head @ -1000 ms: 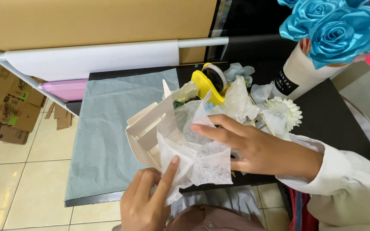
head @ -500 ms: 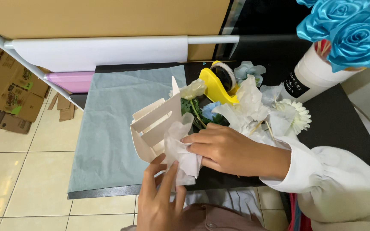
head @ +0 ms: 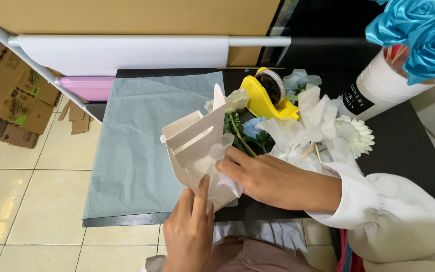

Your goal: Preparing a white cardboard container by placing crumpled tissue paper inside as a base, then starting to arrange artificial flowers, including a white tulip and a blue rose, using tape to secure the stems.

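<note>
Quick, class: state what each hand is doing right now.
Left hand: fingers extended, pressed against the cream paper box.
Right hand: fingers closed on white tissue paper at the box's opening.

The left hand [head: 190,229] is reaching up with its forefinger pressing on the cream paper box [head: 195,151], while the right hand [head: 273,179] is pinching at that box's opening, sleeved forearm lying rightward.

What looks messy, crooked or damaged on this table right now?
Nothing looks damaged or spilled. The white paper box lies tipped on its side, with crumpled white tissue bulging from its opening under the right hand, while the left hand steadies it. The grey-blue paper sheet lies slightly askew on the black table.
</note>
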